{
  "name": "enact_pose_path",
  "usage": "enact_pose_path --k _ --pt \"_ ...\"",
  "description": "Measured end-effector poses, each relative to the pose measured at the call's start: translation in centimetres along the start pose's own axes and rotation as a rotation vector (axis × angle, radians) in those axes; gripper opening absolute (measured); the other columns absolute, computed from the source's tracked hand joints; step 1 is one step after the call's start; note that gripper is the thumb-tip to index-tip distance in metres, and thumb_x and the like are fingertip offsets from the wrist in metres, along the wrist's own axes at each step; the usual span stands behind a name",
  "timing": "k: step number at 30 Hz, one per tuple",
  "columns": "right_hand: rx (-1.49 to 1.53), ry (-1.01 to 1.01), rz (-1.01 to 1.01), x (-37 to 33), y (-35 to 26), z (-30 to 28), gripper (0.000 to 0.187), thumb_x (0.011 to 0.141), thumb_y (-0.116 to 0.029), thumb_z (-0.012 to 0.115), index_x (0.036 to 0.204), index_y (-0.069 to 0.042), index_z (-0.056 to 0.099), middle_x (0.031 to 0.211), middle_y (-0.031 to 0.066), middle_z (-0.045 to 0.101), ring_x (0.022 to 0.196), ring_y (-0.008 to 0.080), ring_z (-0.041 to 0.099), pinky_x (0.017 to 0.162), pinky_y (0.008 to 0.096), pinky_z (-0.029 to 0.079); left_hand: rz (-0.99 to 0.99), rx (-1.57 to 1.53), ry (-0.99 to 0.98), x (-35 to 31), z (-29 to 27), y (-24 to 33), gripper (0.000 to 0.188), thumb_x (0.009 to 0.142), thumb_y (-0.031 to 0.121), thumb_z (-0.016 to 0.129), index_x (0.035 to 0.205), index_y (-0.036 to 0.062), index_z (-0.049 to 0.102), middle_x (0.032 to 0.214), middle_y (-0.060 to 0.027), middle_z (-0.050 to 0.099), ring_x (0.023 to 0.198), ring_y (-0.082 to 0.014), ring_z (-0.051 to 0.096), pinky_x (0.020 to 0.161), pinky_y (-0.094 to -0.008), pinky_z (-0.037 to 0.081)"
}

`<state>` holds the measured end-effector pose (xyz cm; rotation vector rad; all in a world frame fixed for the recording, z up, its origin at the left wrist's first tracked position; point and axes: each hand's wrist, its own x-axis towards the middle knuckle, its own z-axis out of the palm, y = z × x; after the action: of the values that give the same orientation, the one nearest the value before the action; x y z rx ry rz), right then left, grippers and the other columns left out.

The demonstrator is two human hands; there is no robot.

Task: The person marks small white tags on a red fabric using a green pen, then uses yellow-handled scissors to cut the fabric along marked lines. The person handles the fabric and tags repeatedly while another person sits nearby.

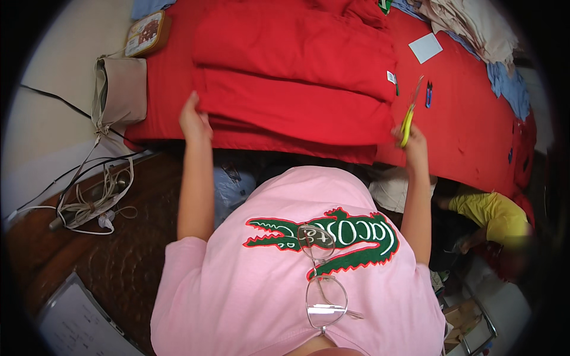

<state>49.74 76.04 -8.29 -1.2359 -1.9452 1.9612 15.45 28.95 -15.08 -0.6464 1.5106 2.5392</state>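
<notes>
A red garment (297, 107) lies spread in front of me, its near part folded over in a wide band. My left hand (197, 121) is at the band's left end, fingers closed on the fabric edge, partly hidden by the hand itself. At the right end, my right hand (414, 145) is closed around the yellow handles of scissors (407, 126). Their blades point away from me. The right fingers also touch the garment's corner; whether they pinch it I cannot tell. A small white label (391, 78) shows on the garment's right side.
The garment rests on a red-covered table (469, 136). Thread snips (428, 95), a white card (426, 48) and piled clothes (475, 26) are on the right. A beige bag (122, 89), plastic tub (145, 34) and tangled cables (98, 196) sit left. A person in yellow (493, 216) is lower right.
</notes>
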Motion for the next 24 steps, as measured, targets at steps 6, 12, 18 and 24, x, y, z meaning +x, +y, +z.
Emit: enact_pose_path --k 6,12,18,24 --pt "0.643 0.172 -0.551 7.8 -11.5 1.8 0.022 0.098 -0.013 0.074 0.117 -0.006 0.064 0.119 0.0126 0.073 0.102 0.0196 0.068 0.086 0.0415 0.057 0.418 -0.01 -0.451 1.5 16.9 10.4 0.044 0.101 0.01 0.067 0.141 -0.0006 0.05 0.134 -0.0141 0.059 0.119 -0.0264 0.066 0.1 -0.0374 0.057" --pt "0.251 0.218 -0.607 4.9 -9.0 1.7 0.023 0.102 -0.018 0.073 0.114 -0.001 0.065 0.105 0.0144 0.078 0.094 0.019 0.074 0.086 0.031 0.054 0.77 0.678 -0.758 -5.6 15.0 -0.9 0.023 0.096 0.003 0.073 0.119 0.004 0.072 0.119 -0.0071 0.069 0.103 -0.0147 0.069 0.092 -0.0291 0.057" --pt "0.05 0.167 -0.194 -1.2 2.4 0.7 0.029 0.103 -0.03 0.073 0.11 -0.002 0.071 0.092 0.0088 0.077 0.087 0.0139 0.069 0.082 0.0292 0.05 0.856 1.257 -1.32 -18.0 6.0 -12.3 0.028 0.078 0.012 0.084 0.099 0.0053 0.067 0.122 -0.0104 0.066 0.118 -0.033 0.063 0.102 -0.0455 0.051" --pt "0.068 0.136 -0.099 -2.8 4.7 -1.4 0.027 0.102 -0.025 0.076 0.108 0.0 0.069 0.088 0.0078 0.076 0.084 0.0134 0.071 0.081 0.0281 0.052 0.624 1.253 -1.309 -18.1 6.6 -12.2 0.016 0.082 0.008 0.081 0.092 0.0029 0.068 0.12 -0.0091 0.067 0.114 -0.0301 0.065 0.1 -0.0439 0.052"
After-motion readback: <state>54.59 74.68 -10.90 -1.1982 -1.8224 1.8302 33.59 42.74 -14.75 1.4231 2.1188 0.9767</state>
